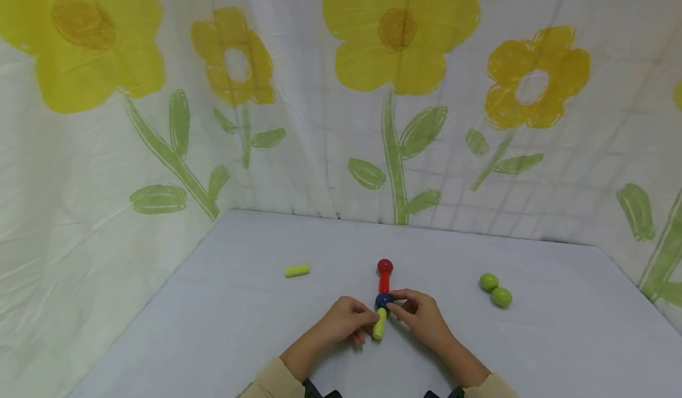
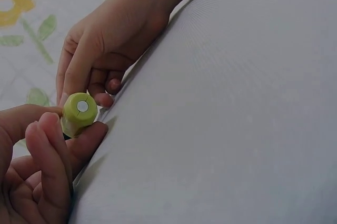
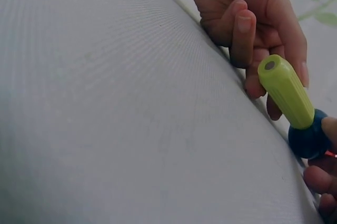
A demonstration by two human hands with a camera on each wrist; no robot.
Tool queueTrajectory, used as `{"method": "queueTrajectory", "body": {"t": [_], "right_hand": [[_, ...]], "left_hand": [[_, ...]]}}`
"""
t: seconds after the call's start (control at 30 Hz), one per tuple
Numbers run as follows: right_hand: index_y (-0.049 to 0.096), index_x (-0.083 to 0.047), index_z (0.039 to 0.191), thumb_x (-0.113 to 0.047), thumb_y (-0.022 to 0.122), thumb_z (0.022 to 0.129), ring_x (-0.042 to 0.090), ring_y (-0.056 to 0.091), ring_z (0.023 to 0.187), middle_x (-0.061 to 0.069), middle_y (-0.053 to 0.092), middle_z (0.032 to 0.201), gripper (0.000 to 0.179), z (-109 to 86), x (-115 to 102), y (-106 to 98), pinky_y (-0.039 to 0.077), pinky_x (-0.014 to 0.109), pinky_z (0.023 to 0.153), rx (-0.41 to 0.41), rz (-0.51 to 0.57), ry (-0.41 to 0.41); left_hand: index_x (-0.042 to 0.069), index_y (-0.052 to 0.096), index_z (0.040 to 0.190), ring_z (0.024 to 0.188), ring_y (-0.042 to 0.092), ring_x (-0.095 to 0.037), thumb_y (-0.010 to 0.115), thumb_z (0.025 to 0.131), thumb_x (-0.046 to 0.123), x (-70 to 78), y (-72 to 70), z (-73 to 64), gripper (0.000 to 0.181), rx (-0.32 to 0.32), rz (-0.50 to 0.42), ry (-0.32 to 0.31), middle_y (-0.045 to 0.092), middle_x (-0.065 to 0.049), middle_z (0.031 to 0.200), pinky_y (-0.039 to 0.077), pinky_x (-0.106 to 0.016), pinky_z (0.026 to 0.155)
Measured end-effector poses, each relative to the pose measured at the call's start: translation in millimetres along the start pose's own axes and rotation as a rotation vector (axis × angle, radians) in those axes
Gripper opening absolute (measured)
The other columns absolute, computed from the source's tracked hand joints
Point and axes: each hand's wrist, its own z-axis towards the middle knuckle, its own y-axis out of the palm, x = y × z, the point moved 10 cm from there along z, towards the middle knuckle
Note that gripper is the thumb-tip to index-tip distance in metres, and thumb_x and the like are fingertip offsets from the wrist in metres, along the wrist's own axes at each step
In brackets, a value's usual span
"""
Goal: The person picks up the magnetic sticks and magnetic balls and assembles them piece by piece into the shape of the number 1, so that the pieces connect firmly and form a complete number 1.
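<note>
A chain of magnetic building pieces lies before me in the head view: a red ball (image 1: 385, 266), a red rod (image 1: 384, 282), a dark blue ball (image 1: 383, 301) and a yellow-green rod (image 1: 379, 324). My left hand (image 1: 346, 320) pinches the yellow-green rod between thumb and finger. With thumb and fingertips, my right hand (image 1: 423, 320) grips the blue ball. In the right wrist view, one end of the yellow-green rod (image 3: 287, 92) meets the blue ball (image 3: 308, 135). Its free end shows a round pale disc in the left wrist view.
Another yellow-green rod (image 1: 296, 270) lies on the white table (image 1: 202, 315), to the left. Two green balls (image 1: 495, 290) sit side by side at the right. Behind the table hangs a white cloth (image 1: 303, 149) printed with yellow flowers.
</note>
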Motion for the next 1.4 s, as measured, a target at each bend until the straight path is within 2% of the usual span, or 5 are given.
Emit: {"method": "queueTrajectory", "body": {"t": [0.47,0.77,1.4], "right_hand": [[0.067,-0.007,0.109,-0.02,0.068,0.084,0.006,0.056,0.063,0.01,0.068,0.097,0.028,0.8,0,0,0.044,0.019,0.053,-0.007,0.008,0.012],[0.067,-0.007,0.109,-0.018,0.069,0.084,0.006,0.056,0.063,0.009,0.068,0.095,0.027,-0.1,-1,0,0.043,0.019,0.053,0.001,0.006,0.013],[0.067,-0.008,0.109,-0.02,0.068,0.084,0.005,0.054,0.061,0.009,0.067,0.097,0.027,0.3,-1,1,0.042,0.019,0.05,0.001,0.004,0.004]], "left_hand": [[-0.002,0.067,0.088,0.041,0.048,-0.004,0.065,0.086,0.02,2.5,10.0,-0.4,0.022,0.014,-0.07,0.03,0.063,0.0,0.066,0.04,-0.014,0.041],[0.001,0.067,0.088,0.041,0.047,-0.003,0.066,0.086,0.022,-0.9,11.5,1.7,0.022,0.03,-0.07,-0.012,0.065,0.0,0.066,0.04,-0.013,0.041],[0.0,0.066,0.088,0.04,0.045,-0.004,0.067,0.086,0.021,1.5,10.5,1.2,0.022,0.038,-0.069,0.023,0.062,0.001,0.063,0.039,-0.013,0.04]]}}
